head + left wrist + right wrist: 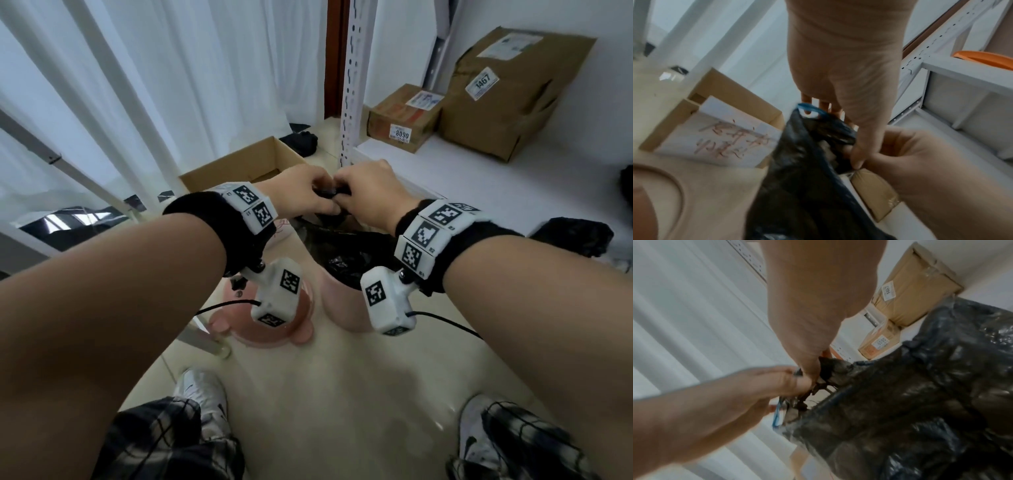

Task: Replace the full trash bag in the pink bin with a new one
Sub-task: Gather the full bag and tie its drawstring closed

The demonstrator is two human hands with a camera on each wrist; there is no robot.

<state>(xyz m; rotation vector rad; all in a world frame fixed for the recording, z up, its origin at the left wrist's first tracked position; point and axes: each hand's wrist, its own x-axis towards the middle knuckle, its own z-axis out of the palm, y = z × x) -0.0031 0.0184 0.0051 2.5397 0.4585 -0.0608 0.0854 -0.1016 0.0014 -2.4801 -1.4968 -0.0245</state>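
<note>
The pink bin (pixel 342 317) stands on the floor just in front of me, with the black trash bag (pixel 342 255) in it. Above the bin my left hand (pixel 318 193) and right hand (pixel 352 188) meet and both pinch the gathered neck of the bag. In the left wrist view the left hand (pixel 836 134) holds the bunched plastic (pixel 797 178), and a blue drawstring loop (pixel 812 109) sticks up by its fingers. The right hand (pixel 818 366) grips the bag's neck (pixel 900 402) against the left hand, and the blue drawstring (pixel 777 415) hangs below.
The bin's pink lid (pixel 274 330) lies on the floor left of the bin. An open cardboard box (pixel 239 168) sits behind it by the white curtains. A white metal shelf (pixel 445 164) at right carries two cartons (pixel 404 114) and crumpled black plastic (pixel 572 236).
</note>
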